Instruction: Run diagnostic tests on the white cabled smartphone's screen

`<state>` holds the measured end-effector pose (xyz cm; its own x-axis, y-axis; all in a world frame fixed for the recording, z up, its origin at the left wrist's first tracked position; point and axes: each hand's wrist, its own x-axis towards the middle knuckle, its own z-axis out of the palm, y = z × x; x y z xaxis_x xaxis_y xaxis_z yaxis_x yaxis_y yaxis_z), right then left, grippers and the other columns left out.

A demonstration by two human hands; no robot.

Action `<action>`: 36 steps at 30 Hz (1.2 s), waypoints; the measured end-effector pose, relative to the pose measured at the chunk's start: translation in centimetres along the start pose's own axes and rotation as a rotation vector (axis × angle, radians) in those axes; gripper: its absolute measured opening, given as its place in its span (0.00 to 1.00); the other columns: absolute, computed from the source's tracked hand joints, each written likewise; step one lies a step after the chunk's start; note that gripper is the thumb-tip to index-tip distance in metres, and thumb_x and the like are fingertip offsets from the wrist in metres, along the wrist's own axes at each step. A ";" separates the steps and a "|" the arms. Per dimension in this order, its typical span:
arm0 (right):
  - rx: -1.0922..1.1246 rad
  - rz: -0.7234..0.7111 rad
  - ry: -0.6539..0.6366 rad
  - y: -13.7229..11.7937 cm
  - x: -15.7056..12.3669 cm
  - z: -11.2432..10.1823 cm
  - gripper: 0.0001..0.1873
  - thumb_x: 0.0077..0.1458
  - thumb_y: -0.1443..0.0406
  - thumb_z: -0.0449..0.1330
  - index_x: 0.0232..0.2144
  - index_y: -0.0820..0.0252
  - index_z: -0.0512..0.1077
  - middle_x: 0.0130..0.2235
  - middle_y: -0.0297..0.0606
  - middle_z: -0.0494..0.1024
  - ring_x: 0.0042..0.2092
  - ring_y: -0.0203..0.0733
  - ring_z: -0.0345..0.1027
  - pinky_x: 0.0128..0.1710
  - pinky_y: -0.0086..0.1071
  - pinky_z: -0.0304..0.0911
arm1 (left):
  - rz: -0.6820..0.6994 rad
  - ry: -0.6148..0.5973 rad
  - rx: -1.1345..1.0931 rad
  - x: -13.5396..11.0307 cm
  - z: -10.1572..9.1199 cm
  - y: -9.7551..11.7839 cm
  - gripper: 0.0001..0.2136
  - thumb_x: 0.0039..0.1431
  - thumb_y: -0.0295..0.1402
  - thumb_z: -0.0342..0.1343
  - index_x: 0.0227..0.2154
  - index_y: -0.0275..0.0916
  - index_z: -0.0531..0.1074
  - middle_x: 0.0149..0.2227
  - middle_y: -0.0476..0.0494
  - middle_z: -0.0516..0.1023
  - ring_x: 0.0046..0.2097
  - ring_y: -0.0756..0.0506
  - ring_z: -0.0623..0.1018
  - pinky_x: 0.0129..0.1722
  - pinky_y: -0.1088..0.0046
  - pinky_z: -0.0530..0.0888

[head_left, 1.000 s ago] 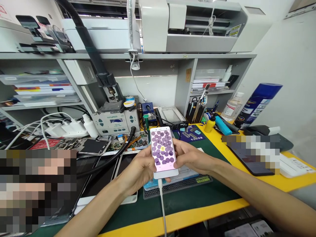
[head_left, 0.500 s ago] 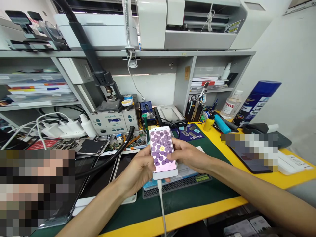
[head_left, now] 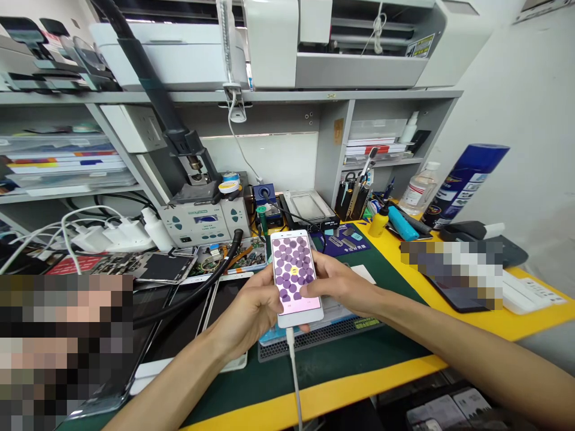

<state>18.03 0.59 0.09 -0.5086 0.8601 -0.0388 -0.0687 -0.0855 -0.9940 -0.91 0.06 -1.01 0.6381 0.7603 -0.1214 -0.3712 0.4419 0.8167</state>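
Phone (head_left: 294, 276) between both hands, above mat (head_left: 359, 353)

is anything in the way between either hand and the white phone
Nothing visible. The left hand holds the white phone by its left edge; the right hand cups its right edge, thumb on its front. The white cable plugged into its bottom hangs down below them.

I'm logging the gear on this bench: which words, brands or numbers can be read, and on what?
No text can be read.
Blue spray can: print too blurred.
Soldering station: panel label too small.
Yellow sticker on the top machine: too small.
Green tag on the mat: too small.
Phone: purple dots, small unreadable line beneath.
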 end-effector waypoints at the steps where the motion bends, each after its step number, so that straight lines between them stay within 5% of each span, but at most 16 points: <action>1: -0.018 -0.003 0.017 0.2 0.0 0.0 0.23 0.48 0.70 0.63 0.47 0.59 0.64 0.43 0.38 0.75 0.38 0.40 0.68 0.36 0.34 0.62 | 0.001 -0.001 0.004 0.0 0.0 0.0 0.39 0.40 0.17 0.49 0.59 0.46 0.60 0.41 0.45 0.77 0.36 0.47 0.76 0.37 0.67 0.75; 8: 0.079 -0.021 -0.018 0.7 0.0 -0.2 0.21 0.47 0.71 0.61 0.46 0.58 0.66 0.41 0.36 0.76 0.36 0.38 0.67 0.34 0.32 0.61 | -0.012 0.021 0.002 0.0 0.0 0.0 0.38 0.40 0.17 0.51 0.59 0.45 0.60 0.40 0.46 0.77 0.35 0.47 0.76 0.37 0.67 0.75; 25: 0.120 0.045 -0.181 -0.7 0.0 -0.7 0.37 0.38 0.77 0.63 0.53 0.60 0.59 0.44 0.38 0.75 0.38 0.39 0.68 0.36 0.31 0.62 | -0.016 0.027 -0.054 0.3 0.2 0.2 0.37 0.38 0.17 0.49 0.57 0.42 0.61 0.39 0.43 0.76 0.35 0.46 0.76 0.34 0.66 0.76; 36: 0.133 0.042 -0.187 -0.1 0.2 -1.0 0.36 0.40 0.78 0.62 0.52 0.59 0.60 0.44 0.38 0.75 0.36 0.37 0.70 0.33 0.30 0.63 | -0.006 -0.088 -0.166 0.2 0.1 0.6 0.26 0.52 0.24 0.45 0.56 0.38 0.62 0.41 0.38 0.77 0.34 0.42 0.78 0.33 0.59 0.77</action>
<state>18.78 1.25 0.12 -0.6629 0.7472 -0.0477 -0.1502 -0.1952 -0.9692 -0.94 0.40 -0.53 0.6944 0.7161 -0.0709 -0.4683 0.5245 0.7111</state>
